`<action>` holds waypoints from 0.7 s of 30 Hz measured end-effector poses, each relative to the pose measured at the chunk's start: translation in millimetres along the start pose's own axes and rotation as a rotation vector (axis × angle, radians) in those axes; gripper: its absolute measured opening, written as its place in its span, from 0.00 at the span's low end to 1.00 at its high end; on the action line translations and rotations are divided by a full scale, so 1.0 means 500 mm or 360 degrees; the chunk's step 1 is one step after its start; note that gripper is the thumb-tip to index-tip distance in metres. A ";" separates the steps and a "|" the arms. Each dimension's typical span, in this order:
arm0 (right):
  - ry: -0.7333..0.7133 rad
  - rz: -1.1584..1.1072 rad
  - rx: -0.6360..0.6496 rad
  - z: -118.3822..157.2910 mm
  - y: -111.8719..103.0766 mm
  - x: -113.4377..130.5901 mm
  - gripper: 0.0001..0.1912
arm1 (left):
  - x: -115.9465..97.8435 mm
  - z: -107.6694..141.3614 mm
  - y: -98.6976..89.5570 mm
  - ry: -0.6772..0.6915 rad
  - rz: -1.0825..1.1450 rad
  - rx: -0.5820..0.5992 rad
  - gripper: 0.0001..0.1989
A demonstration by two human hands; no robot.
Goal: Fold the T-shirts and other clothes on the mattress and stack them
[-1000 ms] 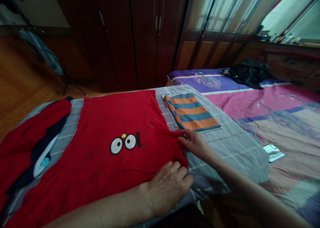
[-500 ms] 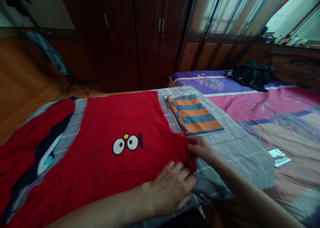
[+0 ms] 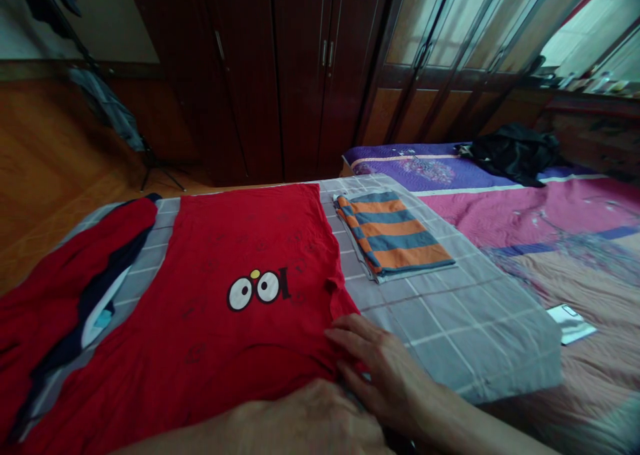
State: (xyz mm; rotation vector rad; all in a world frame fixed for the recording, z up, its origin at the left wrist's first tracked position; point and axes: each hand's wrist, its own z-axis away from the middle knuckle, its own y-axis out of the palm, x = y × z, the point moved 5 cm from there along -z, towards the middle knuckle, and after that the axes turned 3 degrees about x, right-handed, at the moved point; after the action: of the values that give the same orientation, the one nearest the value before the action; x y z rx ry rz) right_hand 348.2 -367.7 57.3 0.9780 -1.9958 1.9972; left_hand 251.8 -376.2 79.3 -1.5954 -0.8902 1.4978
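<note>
A red T-shirt (image 3: 210, 255) with a cartoon-eye print lies spread across a grey checked cloth (image 3: 480, 328). My right hand (image 3: 387, 368) rests at the shirt's right edge, fingers stretched over the fabric and thumb apart; its sleeve is now turned inward there. Low in the view, my left hand (image 3: 320, 418) is against the shirt's near edge, beside my right hand. Motion blurs it, and its fingers are hidden. Beyond my right hand lies a folded orange and grey striped garment (image 3: 400, 232).
To the left lies a red and navy garment (image 3: 100, 248). A bed with a patterned cover (image 3: 465, 205) stands at the right, bearing a black garment (image 3: 515, 152) and a silvery phone-like object (image 3: 573, 323). Dark wardrobes (image 3: 300, 75) line the back, and a stand (image 3: 147, 155) is at left.
My right hand has let go of the sleeve end and moved left and nearer, with the sleeve folded inward. My left hand has moved lower. The view has shifted slightly.
</note>
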 end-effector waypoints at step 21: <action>0.0145 0.0401 -0.0459 0.100 0.004 -0.089 0.11 | 0.377 -0.067 -0.072 -0.1249 0.0345 -0.0606 0.06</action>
State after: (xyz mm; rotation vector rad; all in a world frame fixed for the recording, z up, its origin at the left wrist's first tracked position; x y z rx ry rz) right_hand 398.1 -399.9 26.8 0.5889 -2.3662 1.7544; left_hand 298.8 -195.5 23.8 -1.3741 -1.5398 2.2793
